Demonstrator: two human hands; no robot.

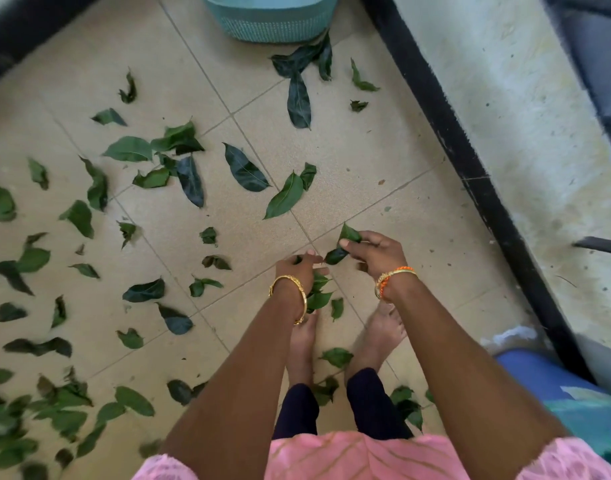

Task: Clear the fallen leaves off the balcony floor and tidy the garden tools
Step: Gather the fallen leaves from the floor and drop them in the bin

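Several green leaves (pixel 189 178) lie scattered over the beige tiled balcony floor (pixel 366 161). My left hand (pixel 298 271) grips a bunch of leaves (pixel 317 292) that hangs below its palm. My right hand (pixel 373 252) pinches a leaf (pixel 343 242) between thumb and fingers, just right of my left hand. Both hands hover low over the floor in front of my bare feet (pixel 302 344). A teal plastic basket (pixel 269 17) stands at the far end of the floor.
A black skirting strip (pixel 470 161) and a pale wall (pixel 539 133) run along the right. A dark edge (pixel 27 26) borders the far left. A blue object (pixel 539 372) sits at the right near my feet. Thick leaf piles lie at the lower left (pixel 37 417).
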